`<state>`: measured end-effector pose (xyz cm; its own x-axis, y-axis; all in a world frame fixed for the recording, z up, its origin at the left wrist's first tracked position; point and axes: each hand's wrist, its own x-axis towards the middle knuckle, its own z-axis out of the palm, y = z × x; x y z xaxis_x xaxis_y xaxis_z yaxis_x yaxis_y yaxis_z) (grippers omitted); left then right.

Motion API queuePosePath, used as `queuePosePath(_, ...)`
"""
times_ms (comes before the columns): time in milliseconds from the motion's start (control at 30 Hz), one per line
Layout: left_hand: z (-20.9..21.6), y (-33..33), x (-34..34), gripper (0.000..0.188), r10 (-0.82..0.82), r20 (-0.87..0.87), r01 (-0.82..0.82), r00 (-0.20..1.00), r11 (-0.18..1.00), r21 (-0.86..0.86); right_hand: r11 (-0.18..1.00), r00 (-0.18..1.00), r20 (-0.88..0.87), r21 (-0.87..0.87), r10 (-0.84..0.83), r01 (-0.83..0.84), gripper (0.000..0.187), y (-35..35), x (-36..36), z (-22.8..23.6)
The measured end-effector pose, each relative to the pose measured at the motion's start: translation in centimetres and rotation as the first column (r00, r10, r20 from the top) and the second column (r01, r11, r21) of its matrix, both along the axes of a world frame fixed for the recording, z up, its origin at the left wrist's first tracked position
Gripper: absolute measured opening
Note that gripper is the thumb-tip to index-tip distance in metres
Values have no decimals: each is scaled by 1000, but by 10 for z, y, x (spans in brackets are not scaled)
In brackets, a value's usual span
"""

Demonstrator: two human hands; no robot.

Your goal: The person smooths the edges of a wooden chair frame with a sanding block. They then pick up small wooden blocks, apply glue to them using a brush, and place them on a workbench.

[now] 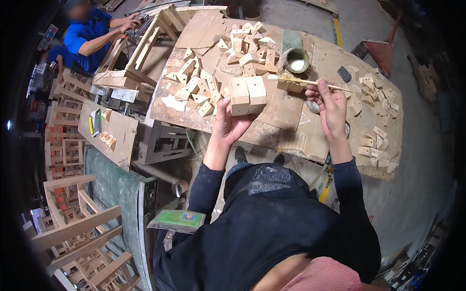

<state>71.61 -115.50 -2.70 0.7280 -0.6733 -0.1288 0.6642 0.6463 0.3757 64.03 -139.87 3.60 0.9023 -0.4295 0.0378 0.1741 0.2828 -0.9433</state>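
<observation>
My left hand (pixel 230 121) is closed around two pale wooden blocks (pixel 248 95), held side by side above the cardboard-covered table. My right hand (pixel 331 107) pinches a thin brush (pixel 310 82) with a light wooden handle. Its pale tip points left, toward the blocks, with a small gap between them. Just beyond the brush stands a round pot (pixel 297 61) with whitish liquid inside and a crusted rim. Part of a roll of tape (pixel 313 106) shows beside my right hand.
Loose wooden blocks (pixel 196 87) lie heaped on the table's left and far middle. More blocks (pixel 376 92) are piled at the right, near a dark flat piece (pixel 344 73). At the far left a person in blue (pixel 90 39) works at a wooden frame (pixel 141 53).
</observation>
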Motion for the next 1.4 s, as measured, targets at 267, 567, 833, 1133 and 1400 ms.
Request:
queuePosePath(267,13,-7,-2,100,-61,77,66,995,996,-59,991,998,54,-134,34,-27,18,15,-2,9)
queuePosePath(567,22,-6,-6,99,-79,69,83,994,995,-61,993,995,92,-118,40,-29,18,13,2,13)
queuePosePath(833,23,-4,-8,96,-86,67,94,994,987,-129,979,980,127,-158,151,-130,16,10,-11,14)
queuePosePath(1133,30,-8,-12,93,-141,-23,132,990,960,-248,985,979,147,-118,145,-128,16,11,-22,22)
queuePosePath(1400,18,-9,-15,97,-166,-160,96,973,923,-374,978,981,157,-192,110,-79,17,13,-15,26)
